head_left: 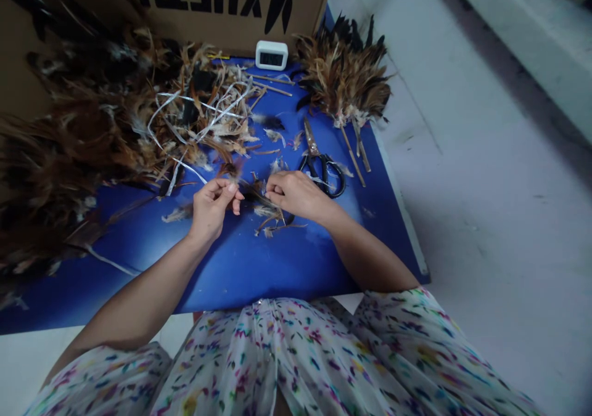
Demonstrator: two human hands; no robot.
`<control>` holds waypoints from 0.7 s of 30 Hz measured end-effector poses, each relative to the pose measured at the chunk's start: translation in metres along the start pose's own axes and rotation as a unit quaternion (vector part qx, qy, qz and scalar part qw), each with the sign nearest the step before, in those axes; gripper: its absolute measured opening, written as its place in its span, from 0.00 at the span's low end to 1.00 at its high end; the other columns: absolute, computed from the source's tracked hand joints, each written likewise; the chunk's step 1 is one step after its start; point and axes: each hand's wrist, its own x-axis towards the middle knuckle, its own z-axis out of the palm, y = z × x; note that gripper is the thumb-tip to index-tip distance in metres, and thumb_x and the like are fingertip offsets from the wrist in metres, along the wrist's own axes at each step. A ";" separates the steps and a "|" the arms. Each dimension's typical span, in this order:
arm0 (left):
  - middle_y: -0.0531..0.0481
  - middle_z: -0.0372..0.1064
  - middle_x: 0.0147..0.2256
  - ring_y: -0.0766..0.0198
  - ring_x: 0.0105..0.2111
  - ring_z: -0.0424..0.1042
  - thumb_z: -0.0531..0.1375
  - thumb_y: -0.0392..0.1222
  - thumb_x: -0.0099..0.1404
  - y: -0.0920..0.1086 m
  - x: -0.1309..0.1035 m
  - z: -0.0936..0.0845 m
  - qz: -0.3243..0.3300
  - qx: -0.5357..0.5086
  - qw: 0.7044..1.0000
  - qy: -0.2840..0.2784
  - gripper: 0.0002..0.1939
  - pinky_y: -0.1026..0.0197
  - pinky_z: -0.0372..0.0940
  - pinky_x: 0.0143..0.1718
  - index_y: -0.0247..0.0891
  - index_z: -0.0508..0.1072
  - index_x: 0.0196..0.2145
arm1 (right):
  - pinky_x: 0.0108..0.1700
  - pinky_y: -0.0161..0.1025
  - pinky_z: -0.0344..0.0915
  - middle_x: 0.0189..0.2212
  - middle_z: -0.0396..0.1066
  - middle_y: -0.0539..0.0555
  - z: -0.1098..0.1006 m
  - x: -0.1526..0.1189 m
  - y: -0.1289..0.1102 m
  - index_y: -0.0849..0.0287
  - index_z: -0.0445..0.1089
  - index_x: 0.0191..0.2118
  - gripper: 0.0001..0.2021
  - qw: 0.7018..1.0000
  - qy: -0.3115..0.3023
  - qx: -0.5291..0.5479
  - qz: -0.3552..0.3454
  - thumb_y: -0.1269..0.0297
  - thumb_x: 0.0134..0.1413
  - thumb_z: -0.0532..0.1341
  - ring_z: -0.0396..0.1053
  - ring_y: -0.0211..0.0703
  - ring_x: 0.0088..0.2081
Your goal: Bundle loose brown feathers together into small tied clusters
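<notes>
My left hand (215,203) is closed in a pinch, thumb against fingers, on a small brown feather (232,169) that sticks up past the fingertips. Just right of it, my right hand (296,193) is curled with its fingertips down among dark loose feathers (253,193); what it grips is hidden beneath the fingers. Below the right hand lie thin feathers and bits (271,219) on the blue table (259,268). Close behind that hand rest black-handled scissors (319,160), blades slightly parted and pointing away from me.
A large heap of brown feathers (115,126) with white plastic ties (217,117) covers the left side. Feather bundles on sticks (346,77) lie at the back right. A small white digital clock (271,55) stands before a cardboard box (222,9). Thin sticks (272,87) lie near the clock.
</notes>
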 end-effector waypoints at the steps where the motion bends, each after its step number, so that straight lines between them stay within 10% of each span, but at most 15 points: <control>1: 0.53 0.72 0.22 0.72 0.15 0.65 0.71 0.49 0.52 0.000 0.000 0.000 0.001 -0.002 1.000 -0.001 0.17 0.67 0.62 0.17 0.34 0.71 0.28 | 0.33 0.35 0.56 0.29 0.73 0.52 -0.002 -0.001 0.000 0.61 0.73 0.32 0.05 1.000 0.006 0.004 -0.001 0.74 0.55 0.60 0.65 0.36 0.28; 11: 0.53 0.73 0.22 0.72 0.15 0.65 0.72 0.49 0.51 0.000 -0.001 0.001 0.001 -0.007 1.000 -0.005 0.18 0.67 0.62 0.17 0.35 0.71 0.28 | 0.30 0.35 0.50 0.30 0.75 0.52 -0.006 -0.004 -0.009 0.56 0.75 0.34 0.04 0.983 -0.153 -0.093 0.047 0.63 0.53 0.64 0.70 0.41 0.32; 21: 0.53 0.73 0.22 0.72 0.15 0.65 0.72 0.48 0.51 0.001 -0.001 0.001 -0.001 -0.015 1.000 -0.009 0.17 0.68 0.62 0.16 0.34 0.71 0.28 | 0.32 0.33 0.53 0.24 0.70 0.49 -0.011 -0.005 0.000 0.61 0.71 0.29 0.03 0.995 -0.082 0.050 -0.007 0.72 0.52 0.62 0.65 0.34 0.27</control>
